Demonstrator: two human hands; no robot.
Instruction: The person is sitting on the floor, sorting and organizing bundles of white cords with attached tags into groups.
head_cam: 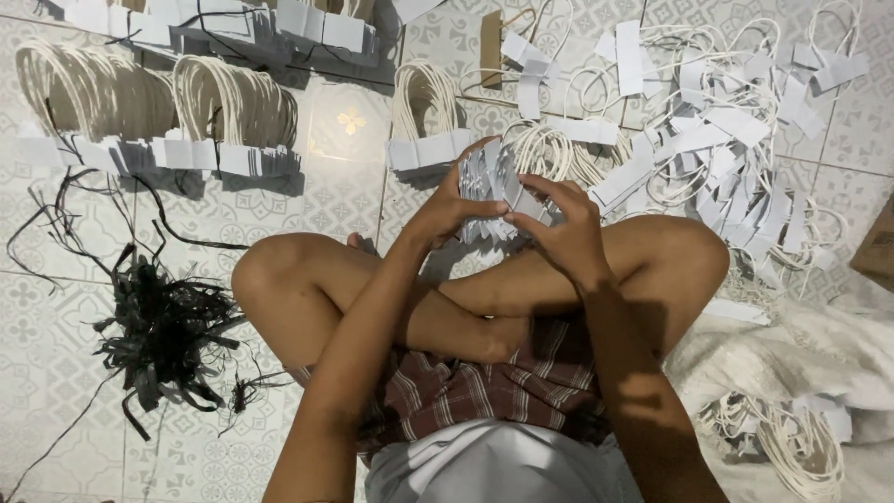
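White paper tabs (pixel 498 191) (a fanned bunch, above our crossed knees) sit pinched between our left hand (pixel 445 210) and right hand (pixel 563 228); cord loops (pixel 545 149) seemingly hang behind them.

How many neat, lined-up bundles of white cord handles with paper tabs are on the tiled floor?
3. Far-left bundle, second bundle beside it, smaller bundle above the hands. Others may lie hidden in the loose pile at right.
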